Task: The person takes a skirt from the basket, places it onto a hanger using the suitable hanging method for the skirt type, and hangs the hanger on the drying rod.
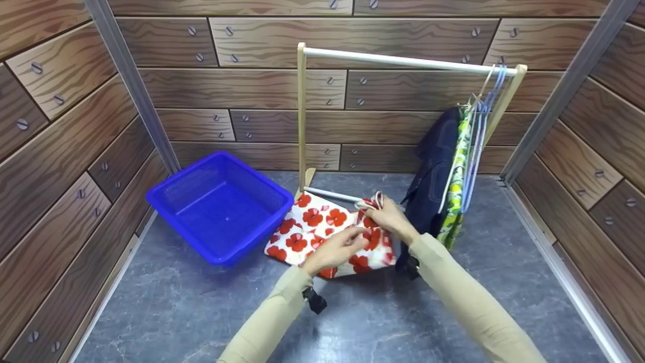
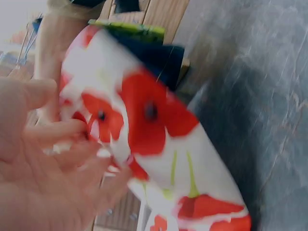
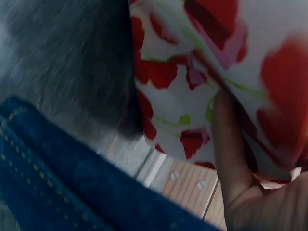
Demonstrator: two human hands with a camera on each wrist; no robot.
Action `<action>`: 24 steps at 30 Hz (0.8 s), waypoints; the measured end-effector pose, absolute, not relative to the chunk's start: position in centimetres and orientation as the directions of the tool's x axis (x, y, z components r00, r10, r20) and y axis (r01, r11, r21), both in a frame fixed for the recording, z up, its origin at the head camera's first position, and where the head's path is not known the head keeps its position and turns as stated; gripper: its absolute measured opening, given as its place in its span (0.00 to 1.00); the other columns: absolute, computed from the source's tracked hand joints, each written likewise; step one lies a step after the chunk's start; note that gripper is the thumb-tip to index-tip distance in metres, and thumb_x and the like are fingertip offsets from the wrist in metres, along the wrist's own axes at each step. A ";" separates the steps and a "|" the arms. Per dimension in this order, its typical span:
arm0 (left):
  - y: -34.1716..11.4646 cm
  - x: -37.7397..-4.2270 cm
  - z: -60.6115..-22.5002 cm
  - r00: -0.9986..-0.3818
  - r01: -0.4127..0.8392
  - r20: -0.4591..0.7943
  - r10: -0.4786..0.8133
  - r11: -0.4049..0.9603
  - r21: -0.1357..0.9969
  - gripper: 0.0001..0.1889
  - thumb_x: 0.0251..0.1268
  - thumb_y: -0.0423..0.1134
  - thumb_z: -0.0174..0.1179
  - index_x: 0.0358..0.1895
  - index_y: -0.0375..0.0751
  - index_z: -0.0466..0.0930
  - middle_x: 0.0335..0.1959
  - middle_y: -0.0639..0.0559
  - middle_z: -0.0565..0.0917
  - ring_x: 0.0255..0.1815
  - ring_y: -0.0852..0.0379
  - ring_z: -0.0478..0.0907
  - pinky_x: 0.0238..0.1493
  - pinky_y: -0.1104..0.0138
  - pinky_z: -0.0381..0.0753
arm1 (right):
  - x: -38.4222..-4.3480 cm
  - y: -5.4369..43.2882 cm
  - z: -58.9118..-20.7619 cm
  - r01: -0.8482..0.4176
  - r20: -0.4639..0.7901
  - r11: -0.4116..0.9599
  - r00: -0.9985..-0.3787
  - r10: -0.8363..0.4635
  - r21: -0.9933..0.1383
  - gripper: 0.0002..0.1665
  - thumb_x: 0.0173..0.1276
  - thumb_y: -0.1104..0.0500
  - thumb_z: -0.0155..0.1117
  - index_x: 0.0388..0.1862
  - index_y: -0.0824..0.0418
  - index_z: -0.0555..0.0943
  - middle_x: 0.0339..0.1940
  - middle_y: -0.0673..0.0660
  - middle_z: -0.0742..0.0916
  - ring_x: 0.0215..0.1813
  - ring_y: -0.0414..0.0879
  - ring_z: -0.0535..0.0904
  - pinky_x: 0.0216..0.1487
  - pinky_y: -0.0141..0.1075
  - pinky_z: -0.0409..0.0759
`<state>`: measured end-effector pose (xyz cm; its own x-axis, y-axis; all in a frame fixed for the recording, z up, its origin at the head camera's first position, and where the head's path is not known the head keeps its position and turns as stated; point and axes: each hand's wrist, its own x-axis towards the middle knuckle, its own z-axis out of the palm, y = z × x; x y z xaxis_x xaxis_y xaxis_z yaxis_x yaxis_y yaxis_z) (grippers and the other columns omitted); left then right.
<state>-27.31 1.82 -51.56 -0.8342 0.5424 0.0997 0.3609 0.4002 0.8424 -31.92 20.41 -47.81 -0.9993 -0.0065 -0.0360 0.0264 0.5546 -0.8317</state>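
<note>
A white cloth with red flowers (image 1: 312, 218) spreads in front of the rack, its right part lifted. My right hand (image 1: 390, 217) grips the cloth's upper edge, where narrow white-edged loops stick up by the fingers. In the right wrist view the thumb (image 3: 231, 139) lies along a fold of the fabric. My left hand (image 1: 335, 249) is over the middle of the cloth with loosely bent fingers. Seen from the left wrist, those fingers (image 2: 62, 134) are spread and blurred beside the flowered fabric (image 2: 144, 110), pinching none of it.
A blue plastic basket (image 1: 221, 206) stands at the left on the grey floor (image 1: 176, 312). Behind the cloth rises a clothes rack (image 1: 403, 59). At its right end hang dark denim (image 1: 436, 166), a yellow-green patterned cloth (image 1: 457, 186) and several hangers (image 1: 481, 146). Wood-patterned walls surround the area.
</note>
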 end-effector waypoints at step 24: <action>-5.5 -31.0 -56.3 -0.995 -0.094 -0.074 -0.066 0.876 0.472 0.43 0.43 0.46 0.78 0.63 0.36 0.66 0.56 0.24 0.72 0.56 0.28 0.72 0.54 0.41 0.75 | -32.7 25.7 -51.2 0.012 0.098 0.919 -0.994 0.055 -0.395 0.24 0.62 0.66 0.54 0.58 0.65 0.75 0.49 0.74 0.83 0.48 0.73 0.80 0.48 0.62 0.77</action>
<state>-31.02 -5.53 -56.29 -0.9950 -0.0662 -0.0744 -0.0936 0.8764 0.4724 -32.71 25.67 -51.19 -0.9936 0.0552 0.0982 0.0120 0.9185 -0.3952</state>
